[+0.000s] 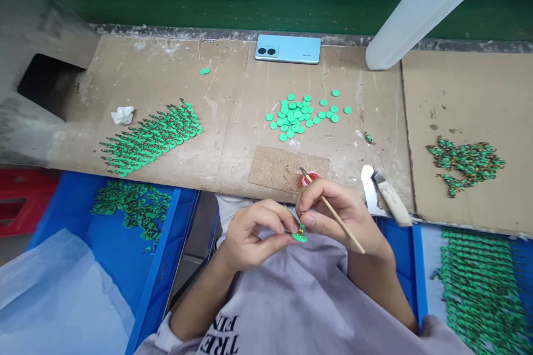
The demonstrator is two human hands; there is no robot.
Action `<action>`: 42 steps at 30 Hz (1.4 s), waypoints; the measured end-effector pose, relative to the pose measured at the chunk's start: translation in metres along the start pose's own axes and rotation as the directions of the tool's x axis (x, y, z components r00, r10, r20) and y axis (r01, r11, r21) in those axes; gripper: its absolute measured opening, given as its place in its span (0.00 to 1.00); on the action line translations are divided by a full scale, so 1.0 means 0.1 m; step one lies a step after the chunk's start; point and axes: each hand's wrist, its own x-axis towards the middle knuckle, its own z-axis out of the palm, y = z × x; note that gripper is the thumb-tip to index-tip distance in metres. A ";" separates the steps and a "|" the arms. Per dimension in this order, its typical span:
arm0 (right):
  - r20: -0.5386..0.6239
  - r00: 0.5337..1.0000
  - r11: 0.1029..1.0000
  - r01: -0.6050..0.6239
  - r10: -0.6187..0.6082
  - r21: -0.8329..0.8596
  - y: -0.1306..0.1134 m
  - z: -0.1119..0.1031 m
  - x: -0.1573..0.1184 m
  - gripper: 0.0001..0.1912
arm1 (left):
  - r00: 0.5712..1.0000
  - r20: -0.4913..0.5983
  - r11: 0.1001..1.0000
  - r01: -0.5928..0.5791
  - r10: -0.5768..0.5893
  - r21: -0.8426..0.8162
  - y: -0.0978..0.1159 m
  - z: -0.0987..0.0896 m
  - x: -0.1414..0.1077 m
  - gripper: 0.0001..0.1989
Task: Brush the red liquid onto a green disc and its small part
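Near the table's front edge, my left hand (260, 233) pinches a green disc (298, 238) by its rim. A small green and gold piece stands on the disc, and the fingertips of my right hand (337, 213) close on its upper end. A thin wooden stick with a dark tip (342, 224) also lies in my right hand, slanting across the fingers. Behind the hands are a small brown board (270, 169) and a round pink-rimmed dish (311, 177), partly hidden by my right hand. Loose green discs (295, 113) are scattered farther back.
Rows of green assemblies (152, 138) stand at left, beside crumpled tissue (122, 115). A phone (287, 49) and white container (425, 11) are at the back. Right are a knife (391, 198) and a green-gold pile (466, 162). Blue trays (120, 255) flank my body.
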 end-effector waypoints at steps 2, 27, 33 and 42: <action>-0.009 1.000 1.000 -0.015 0.015 0.007 0.00 0.00 0.00 0.15 | 1.000 -0.008 1.000 -0.012 0.012 0.028 0.00 -0.01 0.00 0.10; -0.007 1.000 0.998 -0.024 0.024 -0.057 0.01 0.01 0.03 0.18 | 0.998 -0.026 0.997 0.064 -0.065 -0.035 -0.06 0.04 -0.06 0.10; 0.011 1.000 0.998 0.012 -0.012 -0.057 0.03 0.00 0.02 0.16 | 0.998 -0.027 0.994 0.057 -0.060 -0.093 -0.10 0.06 -0.07 0.10; 0.022 0.998 0.996 0.055 -0.054 -0.074 0.05 -0.03 0.00 0.14 | 1.000 -0.002 0.993 -0.014 0.014 -0.117 -0.15 0.08 -0.08 0.15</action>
